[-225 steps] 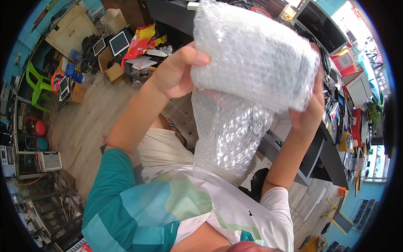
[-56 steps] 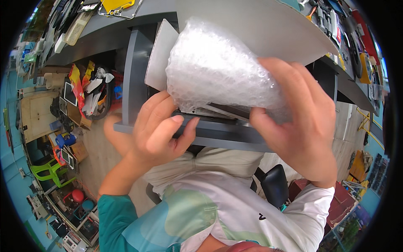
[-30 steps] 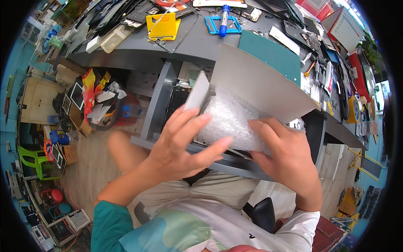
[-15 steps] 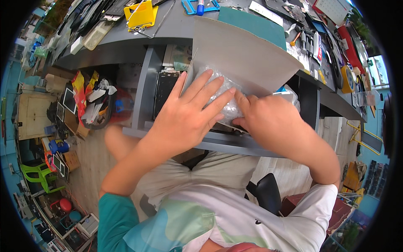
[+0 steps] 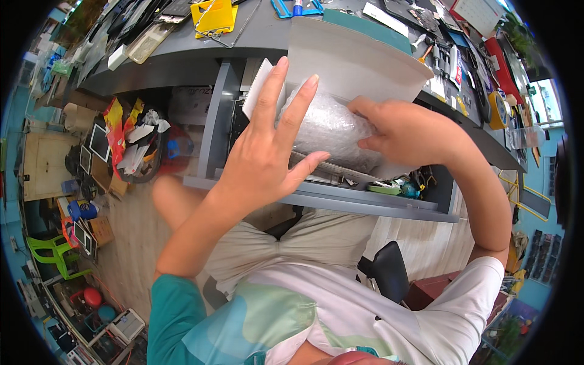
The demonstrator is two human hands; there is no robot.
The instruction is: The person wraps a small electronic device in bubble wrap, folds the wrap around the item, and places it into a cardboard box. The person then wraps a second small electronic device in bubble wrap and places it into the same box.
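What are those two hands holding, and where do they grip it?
A bubble-wrap bundle inside a white sleeve: right hand on its right end, left hand flat against its left side.

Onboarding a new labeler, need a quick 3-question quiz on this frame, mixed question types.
1. True or false: the left hand is closed in a fist around the bubble-wrapped bundle.
2. Multiple choice: what stands right behind the bundle? A) a white envelope-like sleeve B) a green plastic chair C) a red ball
3. Short answer: which hand grips the bundle from the side nearer the grey desk edge with the tools?

Key
1. False: its fingers are spread and flat against the bundle.
2. A
3. The right hand.
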